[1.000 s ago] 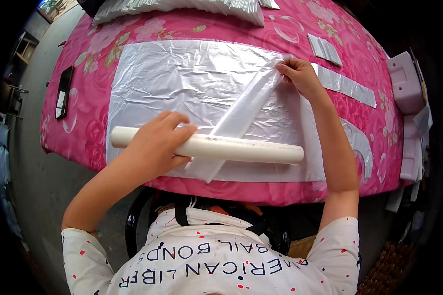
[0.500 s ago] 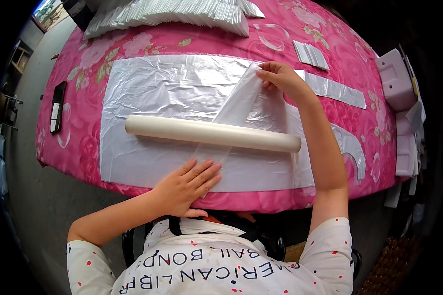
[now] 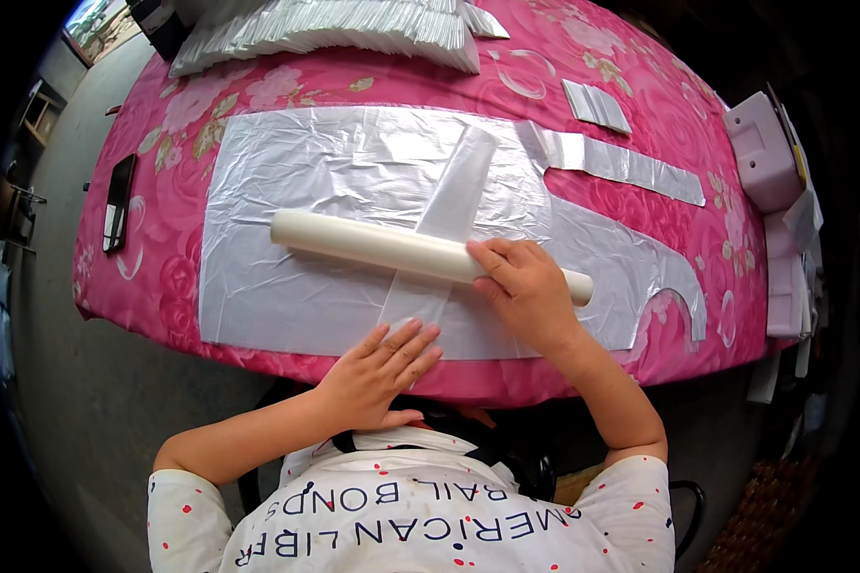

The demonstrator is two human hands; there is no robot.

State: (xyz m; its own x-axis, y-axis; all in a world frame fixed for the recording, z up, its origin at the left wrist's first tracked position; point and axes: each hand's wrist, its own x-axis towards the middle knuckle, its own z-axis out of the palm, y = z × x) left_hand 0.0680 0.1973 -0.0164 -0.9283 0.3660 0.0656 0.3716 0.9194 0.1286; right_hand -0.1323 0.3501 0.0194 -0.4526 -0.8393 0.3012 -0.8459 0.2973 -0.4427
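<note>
A thin white plastic apron (image 3: pixel 296 167) lies spread on the table, its curved cut-outs and long strap (image 3: pixel 640 174) toward the right. Down its middle runs a narrow folded plastic strip (image 3: pixel 459 181), slanting from far to near. Across this strip rests a smooth white tube (image 3: pixel 373 245), slightly tilted down to the right. My right hand (image 3: pixel 526 291) grips the tube right of its middle, thumb and fingers bent over it. My left hand (image 3: pixel 377 377) is flat, fingers stretched out, with the fingertips at the strip's near end by the apron's front edge.
A pink floral cloth (image 3: pixel 177 277) covers the table. Far back stands a long row of folded white plastic pieces (image 3: pixel 325 33), with a smaller stack (image 3: pixel 596 106) at the back right. A dark phone (image 3: pixel 118 205) lies at the left edge. White foam boxes (image 3: pixel 763 151) stand along the right edge.
My right hand has let go of the strip's far end, come nearer and taken hold of the tube. The tube has shifted slightly right. My left hand has stayed almost in place.
</note>
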